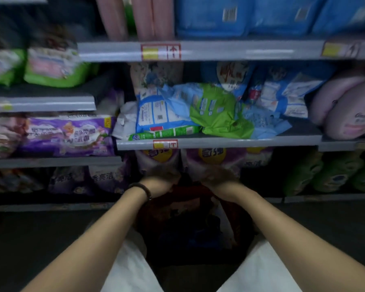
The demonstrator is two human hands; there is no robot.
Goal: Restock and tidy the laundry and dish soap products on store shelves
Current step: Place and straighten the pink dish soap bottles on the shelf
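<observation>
1. Closest to me: my two bare forearms and my white trouser legs (131, 268) at the bottom of the view.
2. Left hand (163, 182), with a dark bracelet (143, 190) on the wrist, has its fingers curled over the top edge of the dark red bag (190, 218) standing between my arms.
3. Right hand (217, 179) is at the other top corner of that bag, but it's so smeared I honestly can't tell if it's gripping or just touching.
4. Just behind my hands, on the low shelf, purple bags (211, 163) stand upright with yellow round logos.
5. One level up, the middle shelf (219, 142) is a mess: a blue-and-white bag (156, 112) lies flat, a crumpled green bag (217, 114) lies partly over it, and a slim green pack (167, 133) sits along the front edge above a price label (165, 143).
6. Right of that pile are fat pink bags (341, 110); below them, green bags (335, 171).
7. Left side has a purple softener bag (67, 133) lying down, with green packs (53, 68) on the shelf above.
8. Top shelf: blue packs (213, 15).
</observation>
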